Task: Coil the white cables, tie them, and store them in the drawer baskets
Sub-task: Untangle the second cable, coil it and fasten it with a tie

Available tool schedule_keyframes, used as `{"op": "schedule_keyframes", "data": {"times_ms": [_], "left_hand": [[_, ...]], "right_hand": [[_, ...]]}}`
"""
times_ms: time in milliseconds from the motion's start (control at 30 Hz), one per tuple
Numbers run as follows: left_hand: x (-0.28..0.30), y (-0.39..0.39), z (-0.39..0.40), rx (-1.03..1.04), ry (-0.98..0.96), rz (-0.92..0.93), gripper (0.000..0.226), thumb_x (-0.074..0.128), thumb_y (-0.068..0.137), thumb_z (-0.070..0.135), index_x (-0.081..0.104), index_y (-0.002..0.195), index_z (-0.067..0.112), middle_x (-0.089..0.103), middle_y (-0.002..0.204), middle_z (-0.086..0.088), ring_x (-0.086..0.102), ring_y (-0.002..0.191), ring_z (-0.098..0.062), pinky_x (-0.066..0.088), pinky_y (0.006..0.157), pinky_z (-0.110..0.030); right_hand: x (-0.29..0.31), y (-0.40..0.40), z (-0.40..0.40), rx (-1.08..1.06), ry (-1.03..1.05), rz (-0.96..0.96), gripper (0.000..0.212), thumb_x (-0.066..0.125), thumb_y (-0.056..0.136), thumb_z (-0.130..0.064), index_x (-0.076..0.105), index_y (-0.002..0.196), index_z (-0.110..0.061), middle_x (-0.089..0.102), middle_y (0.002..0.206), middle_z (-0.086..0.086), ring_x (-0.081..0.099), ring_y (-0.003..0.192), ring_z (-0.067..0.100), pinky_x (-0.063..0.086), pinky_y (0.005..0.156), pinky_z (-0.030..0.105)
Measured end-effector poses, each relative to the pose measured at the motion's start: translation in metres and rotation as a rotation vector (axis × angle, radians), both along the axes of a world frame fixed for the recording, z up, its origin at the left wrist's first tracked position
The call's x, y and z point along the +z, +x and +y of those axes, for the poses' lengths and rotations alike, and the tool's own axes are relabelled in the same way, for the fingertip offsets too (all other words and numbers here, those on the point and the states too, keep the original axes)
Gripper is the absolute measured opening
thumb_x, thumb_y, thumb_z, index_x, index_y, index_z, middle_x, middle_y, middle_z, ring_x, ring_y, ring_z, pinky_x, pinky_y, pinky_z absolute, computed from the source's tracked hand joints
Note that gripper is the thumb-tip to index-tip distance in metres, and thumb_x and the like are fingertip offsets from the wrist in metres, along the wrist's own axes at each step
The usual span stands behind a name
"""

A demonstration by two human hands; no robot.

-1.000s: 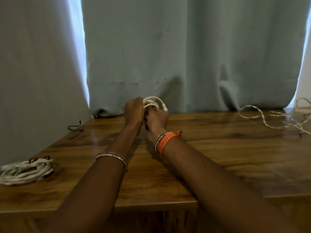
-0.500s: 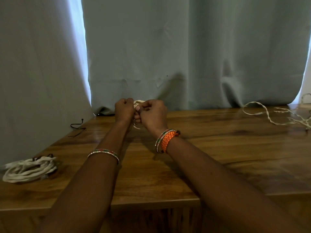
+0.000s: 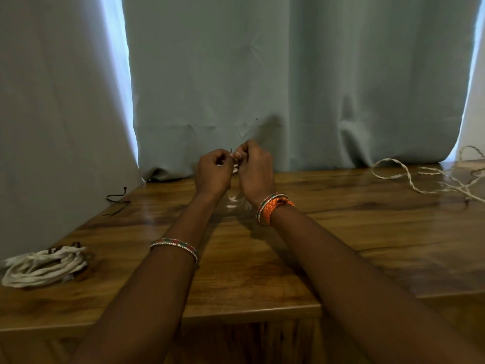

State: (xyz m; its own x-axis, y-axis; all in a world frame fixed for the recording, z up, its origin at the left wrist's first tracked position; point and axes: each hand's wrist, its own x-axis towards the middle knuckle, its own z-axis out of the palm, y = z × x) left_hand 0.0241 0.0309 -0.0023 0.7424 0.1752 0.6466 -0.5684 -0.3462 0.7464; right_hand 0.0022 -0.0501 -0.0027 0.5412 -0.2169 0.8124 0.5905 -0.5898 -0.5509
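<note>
Head view, read from left to right: a coiled bundle of thick white cable (image 3: 43,266) with a dark tie around it lies at the 8 o'clock edge of the glossy brown wooden table (image 3: 341,232), where it lay a second ago. Beyond it, at 10 o'clock, a thin dark loose tie strip (image 3: 116,200) rests by the pale grey-green curtain (image 3: 210,74).

At the centre, toward 12 o'clock, the left hand (image 3: 214,173) and the right hand (image 3: 254,169) are raised together above the table, higher than half a second ago. Both have their fingers curled in, fingertips meeting, and pinch a thin dark tie end (image 3: 231,151) that pokes up between them. Only a sliver of the small white cable coil (image 3: 235,169) shows between the hands; a second ago its loops stood clearly above the knuckles. A beaded bangle (image 3: 174,246) sits on the left forearm, an orange woven band (image 3: 275,207) on the right wrist.

At 2 o'clock, a loose, uncoiled thin white cable (image 3: 409,179) sprawls across the table's far right, unchanged.
</note>
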Motion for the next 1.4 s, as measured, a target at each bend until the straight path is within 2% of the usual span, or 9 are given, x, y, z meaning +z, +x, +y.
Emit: {"op": "schedule_keyframes", "data": {"times_ms": [133, 333, 467, 633, 767, 900, 1100, 1233, 1400], "left_hand": [[0.0, -0.008, -0.011, -0.062, -0.002, -0.055, 0.016, 0.056, 0.09, 0.016, 0.068, 0.081, 0.011, 0.062, 0.068, -0.005, 0.056, 0.052, -0.005, 0.045, 0.053, -0.021], [-0.012, -0.004, -0.005, 0.039, 0.056, 0.051, 0.022, 0.063, 0.085, 0.019, 0.073, 0.078, 0.001, 0.07, 0.073, -0.018, 0.063, 0.068, -0.024, 0.047, 0.062, -0.032], [-0.012, -0.005, -0.001, 0.081, 0.054, 0.085, 0.019, 0.063, 0.085, 0.016, 0.073, 0.078, 0.001, 0.067, 0.071, -0.011, 0.06, 0.068, -0.017, 0.039, 0.06, -0.023], [-0.01, -0.004, 0.002, 0.055, 0.003, 0.138, 0.025, 0.066, 0.084, 0.022, 0.072, 0.074, 0.0, 0.069, 0.071, -0.014, 0.066, 0.069, -0.024, 0.052, 0.065, -0.032], [-0.006, -0.011, -0.002, 0.023, 0.025, 0.082, 0.021, 0.065, 0.085, 0.021, 0.074, 0.082, 0.003, 0.072, 0.08, -0.015, 0.068, 0.076, -0.024, 0.053, 0.07, -0.032], [-0.003, -0.014, -0.002, -0.112, -0.118, 0.195, 0.012, 0.069, 0.08, 0.021, 0.072, 0.069, 0.016, 0.071, 0.075, -0.014, 0.069, 0.077, -0.031, 0.058, 0.077, -0.044], [0.001, -0.028, -0.008, -0.428, -0.296, 0.414, 0.014, 0.063, 0.087, 0.016, 0.064, 0.074, 0.013, 0.064, 0.05, 0.004, 0.061, 0.049, -0.01, 0.049, 0.045, -0.017], [0.004, -0.027, 0.002, -0.629, -0.34, 0.562, 0.014, 0.054, 0.093, 0.015, 0.062, 0.083, 0.011, 0.068, 0.057, 0.002, 0.065, 0.052, -0.007, 0.055, 0.057, -0.019], [0.005, -0.028, 0.009, -0.592, -0.306, 0.573, 0.009, 0.059, 0.089, 0.015, 0.065, 0.083, 0.012, 0.069, 0.059, 0.001, 0.065, 0.052, -0.008, 0.056, 0.062, -0.021]], "right_hand": [[0.009, 0.0, -0.014, 0.015, 0.106, 0.0, 0.019, 0.047, 0.085, 0.008, 0.059, 0.077, -0.004, 0.059, 0.071, 0.002, 0.052, 0.061, 0.008, 0.037, 0.052, 0.009], [0.004, -0.002, -0.018, 0.097, 0.17, 0.148, 0.02, 0.055, 0.083, 0.01, 0.061, 0.068, -0.001, 0.056, 0.06, -0.001, 0.052, 0.044, -0.014, 0.031, 0.037, 0.001], [0.007, -0.002, -0.018, 0.103, 0.116, 0.197, 0.008, 0.064, 0.081, 0.003, 0.07, 0.078, 0.001, 0.063, 0.069, 0.002, 0.056, 0.056, -0.003, 0.041, 0.049, 0.002], [0.006, 0.0, -0.016, 0.164, 0.108, 0.218, 0.013, 0.068, 0.077, 0.004, 0.068, 0.084, -0.008, 0.069, 0.072, 0.011, 0.068, 0.072, 0.018, 0.057, 0.071, 0.032], [0.009, -0.004, -0.017, 0.162, 0.16, 0.138, 0.029, 0.068, 0.076, 0.005, 0.052, 0.091, -0.013, 0.063, 0.068, 0.007, 0.064, 0.07, 0.015, 0.051, 0.054, 0.017], [0.01, -0.003, -0.023, 0.237, 0.351, 0.165, 0.037, 0.071, 0.076, 0.004, 0.045, 0.096, -0.013, 0.062, 0.067, 0.003, 0.063, 0.063, 0.011, 0.054, 0.059, 0.021], [0.013, -0.001, -0.03, 0.432, 0.534, 0.275, 0.038, 0.068, 0.08, 0.003, 0.04, 0.104, -0.01, 0.066, 0.075, 0.008, 0.065, 0.063, 0.016, 0.053, 0.058, 0.026], [0.018, -0.008, -0.03, 0.684, 0.715, 0.383, 0.038, 0.062, 0.085, 0.005, 0.036, 0.109, -0.007, 0.062, 0.072, 0.008, 0.06, 0.052, 0.013, 0.053, 0.05, 0.023], [0.018, -0.011, -0.03, 0.71, 0.686, 0.476, 0.036, 0.061, 0.086, 0.005, 0.042, 0.115, -0.005, 0.062, 0.073, 0.01, 0.062, 0.046, 0.009, 0.051, 0.045, 0.02]]}}
